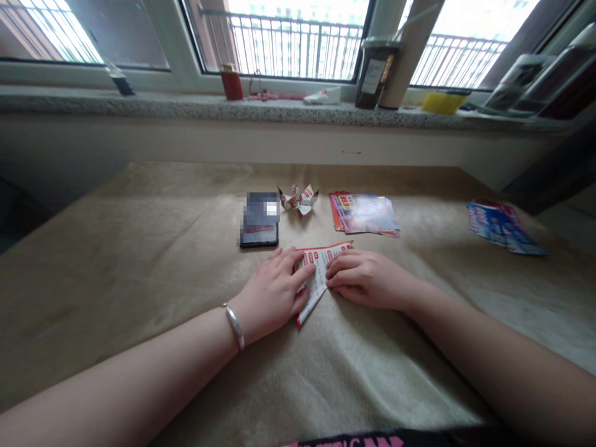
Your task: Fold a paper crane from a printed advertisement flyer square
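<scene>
A printed paper sheet (pixel 318 268), white with red marks and folded into a triangle, lies on the table in front of me. Over its left part my left hand (pixel 279 282) rests with fingers spread, pressing the paper down; a silver bracelet circles that wrist. My right hand (pixel 361 278) touches the paper's right edge, its fingers bent and held together at the fold. Whether the right fingertips pinch the edge or only press on it is hard to see. Just beyond the paper sits a small folded paper figure (pixel 300 198) with pointed tips.
Left of the figure lies a dark phone (pixel 259 226), partly pixelated. A stack of colourful leaflets (pixel 367 214) is to the right, and more blue leaflets (pixel 505 226) lie at the far right. A cloth covers the table (pixel 162 248). Behind, a stone windowsill (pixel 177 107) carries a red container and jars.
</scene>
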`<state>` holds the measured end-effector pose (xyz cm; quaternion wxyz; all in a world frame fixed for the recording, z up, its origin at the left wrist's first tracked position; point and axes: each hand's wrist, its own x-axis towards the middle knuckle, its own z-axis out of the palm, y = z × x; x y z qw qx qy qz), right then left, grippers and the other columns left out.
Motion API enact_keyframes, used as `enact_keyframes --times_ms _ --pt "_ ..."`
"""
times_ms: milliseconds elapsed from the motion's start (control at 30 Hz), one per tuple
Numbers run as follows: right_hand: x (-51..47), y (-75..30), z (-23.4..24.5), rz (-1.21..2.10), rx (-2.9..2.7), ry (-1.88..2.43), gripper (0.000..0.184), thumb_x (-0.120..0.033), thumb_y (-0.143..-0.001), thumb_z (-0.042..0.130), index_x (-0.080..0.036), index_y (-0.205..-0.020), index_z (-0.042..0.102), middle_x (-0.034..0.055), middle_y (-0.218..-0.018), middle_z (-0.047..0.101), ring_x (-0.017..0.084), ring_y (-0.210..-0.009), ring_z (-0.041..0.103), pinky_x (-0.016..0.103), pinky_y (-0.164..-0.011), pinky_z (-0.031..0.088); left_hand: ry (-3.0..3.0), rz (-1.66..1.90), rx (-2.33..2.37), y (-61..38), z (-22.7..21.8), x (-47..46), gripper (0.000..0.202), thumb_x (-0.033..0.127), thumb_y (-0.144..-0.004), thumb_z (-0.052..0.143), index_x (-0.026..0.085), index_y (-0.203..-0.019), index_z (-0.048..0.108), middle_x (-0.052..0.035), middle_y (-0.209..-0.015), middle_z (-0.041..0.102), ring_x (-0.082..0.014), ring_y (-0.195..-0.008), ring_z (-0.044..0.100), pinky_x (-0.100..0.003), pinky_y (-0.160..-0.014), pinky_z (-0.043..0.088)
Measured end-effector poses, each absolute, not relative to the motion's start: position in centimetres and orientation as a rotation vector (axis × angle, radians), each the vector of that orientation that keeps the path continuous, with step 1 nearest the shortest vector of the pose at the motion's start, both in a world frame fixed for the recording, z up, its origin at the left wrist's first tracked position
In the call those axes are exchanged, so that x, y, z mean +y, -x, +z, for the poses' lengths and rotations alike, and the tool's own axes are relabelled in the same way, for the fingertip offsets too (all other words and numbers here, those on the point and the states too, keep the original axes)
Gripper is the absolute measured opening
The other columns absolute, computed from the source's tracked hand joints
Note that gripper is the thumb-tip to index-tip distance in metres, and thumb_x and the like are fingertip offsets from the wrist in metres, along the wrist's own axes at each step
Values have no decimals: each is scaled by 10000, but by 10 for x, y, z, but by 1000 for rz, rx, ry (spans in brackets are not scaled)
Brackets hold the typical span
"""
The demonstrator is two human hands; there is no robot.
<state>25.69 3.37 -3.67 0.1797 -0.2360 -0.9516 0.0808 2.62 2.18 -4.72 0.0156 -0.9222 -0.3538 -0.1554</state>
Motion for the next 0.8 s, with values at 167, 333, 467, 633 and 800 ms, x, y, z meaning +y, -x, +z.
enact_keyframes --times_ms 167,333,467,633,800 --pt "34 -257 -36 228 -2683 652 189 -185 -876 490 -188 -871 679 58 -916 687 154 -877 624 329 -829 485 3132 -478 -812 -28 -47 24 254 173 -923 406 175 -1104 583 -98 -1215 552 -205 -1132 506 -379 -963 453" --pt "34 -258 -38 231 -2682 651 184 -147 -852 490 -185 -881 667 61 -916 685 157 -903 616 340 -851 487 3248 -490 -861 -28 -47 27 268 189 -936 394 195 -1121 587 -70 -1120 597 -181 -1020 549 -346 -904 475" --pt "35 -259 -40 246 -2672 631 195 -126 -837 485 -180 -902 660 65 -918 679 159 -915 610 338 -846 492 3273 -495 -910 -28 -45 27 278 183 -932 392 213 -1120 595 -57 -1116 596 -175 -1004 553 -336 -898 470" --pt "36 -260 -40 196 -2701 578 205 -135 -859 469 -177 -911 663 67 -930 676 160 -934 606 326 -838 498 3252 -438 -910 -27 -47 26 289 200 -937 387 224 -1157 572 -61 -1136 577 -180 -1011 547 -339 -894 468" --pt "36 -259 -38 90 -2752 554 205 -149 -877 456 -177 -859 658 61 -915 677 157 -931 606 312 -816 507 3244 -395 -887 -28 -46 26 291 189 -933 394 231 -1167 563 -68 -1160 555 -184 -1014 543 -343 -893 469"
